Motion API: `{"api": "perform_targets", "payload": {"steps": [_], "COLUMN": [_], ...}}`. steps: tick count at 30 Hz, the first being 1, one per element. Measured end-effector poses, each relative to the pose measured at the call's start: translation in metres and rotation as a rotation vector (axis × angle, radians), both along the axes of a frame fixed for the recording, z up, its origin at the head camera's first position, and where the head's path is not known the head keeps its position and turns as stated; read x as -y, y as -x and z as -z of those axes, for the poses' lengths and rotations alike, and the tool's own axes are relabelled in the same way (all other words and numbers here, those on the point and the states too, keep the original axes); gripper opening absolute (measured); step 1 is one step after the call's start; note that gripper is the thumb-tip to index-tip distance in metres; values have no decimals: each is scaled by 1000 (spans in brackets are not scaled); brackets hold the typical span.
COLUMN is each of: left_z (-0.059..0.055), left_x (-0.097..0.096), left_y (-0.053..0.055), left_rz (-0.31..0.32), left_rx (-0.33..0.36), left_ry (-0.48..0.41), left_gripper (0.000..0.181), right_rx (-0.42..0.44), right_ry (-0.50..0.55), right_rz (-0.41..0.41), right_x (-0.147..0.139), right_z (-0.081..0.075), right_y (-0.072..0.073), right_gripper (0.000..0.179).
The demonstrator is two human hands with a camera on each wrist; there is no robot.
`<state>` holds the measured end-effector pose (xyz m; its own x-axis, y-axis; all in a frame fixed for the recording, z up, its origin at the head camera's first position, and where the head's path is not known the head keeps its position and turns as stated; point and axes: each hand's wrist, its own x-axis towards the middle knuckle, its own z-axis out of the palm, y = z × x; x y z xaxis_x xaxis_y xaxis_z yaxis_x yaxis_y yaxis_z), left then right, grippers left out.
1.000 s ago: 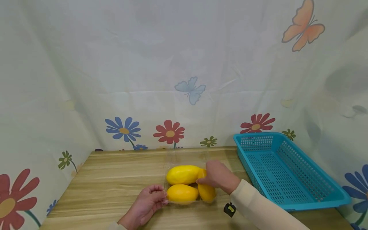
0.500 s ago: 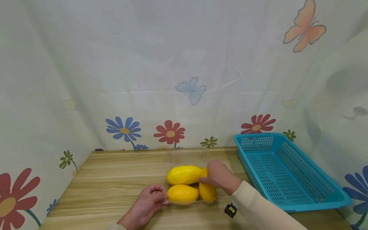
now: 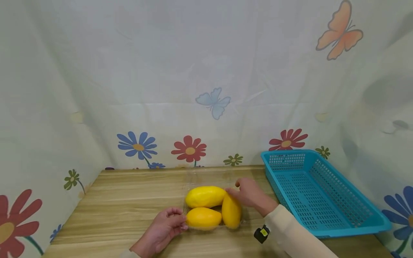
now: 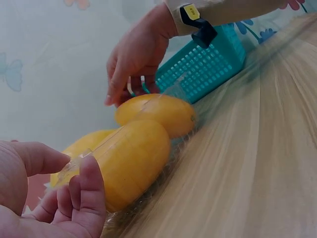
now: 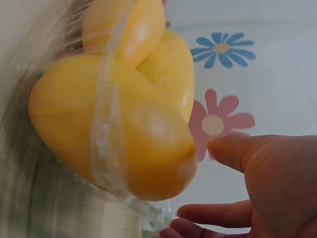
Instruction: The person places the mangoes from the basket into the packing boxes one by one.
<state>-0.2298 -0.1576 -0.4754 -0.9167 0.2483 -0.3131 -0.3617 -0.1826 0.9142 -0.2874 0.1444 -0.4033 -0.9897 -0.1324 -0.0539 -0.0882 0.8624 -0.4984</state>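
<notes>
Three yellow mangoes lie in a clear plastic box (image 5: pixel 106 134) on the table: one at the back (image 3: pixel 205 196), one at the front (image 3: pixel 204 217), and one on the right (image 3: pixel 231 211), slanted across the end. My left hand (image 3: pixel 166 227) pinches the near left edge of the box between thumb and fingers, as the left wrist view shows. At the back end of the right mango hovers my right hand (image 3: pixel 251 196), its thumb and fingers spread apart around nothing. In the right wrist view the thumb lies close to the mango's tip; touch is unclear.
A blue plastic basket (image 3: pixel 309 200) with slotted walls stands to the right of the box. The wooden table (image 3: pixel 129 193) meets a flowered curtain (image 3: pixel 155 71) behind. On my right sleeve sits a small black device (image 3: pixel 261 233).
The right hand has let go of the right mango and drawn slightly back to the right, its fingers spreading. That mango now rests against the others. The left hand keeps its place.
</notes>
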Motion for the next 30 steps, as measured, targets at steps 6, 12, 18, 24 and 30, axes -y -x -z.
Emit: {"api": "perform_targets", "payload": {"steps": [6, 12, 18, 24, 30], "left_z": [-3, -6, -12, -16, -12], "left_x": [4, 5, 7, 8, 9], "left_y": [7, 19, 39, 63, 83], "left_rz": [-6, -97, -108, -70, -33], "left_rx": [-43, -78, -115, -157, -124], "left_ry": [59, 160, 263, 293, 285], "left_gripper": [31, 27, 45, 54, 45], "right_rx": [30, 86, 148, 188, 272], "right_ry": [97, 339, 648, 916, 1112], "right_rz": [33, 105, 172, 174, 144], "right_x": [-11, -21, -30, -32, -32], "right_z": [12, 25, 39, 57, 69], "right_y": [6, 12, 22, 35, 47], "right_gripper": [56, 56, 53, 48, 49]}}
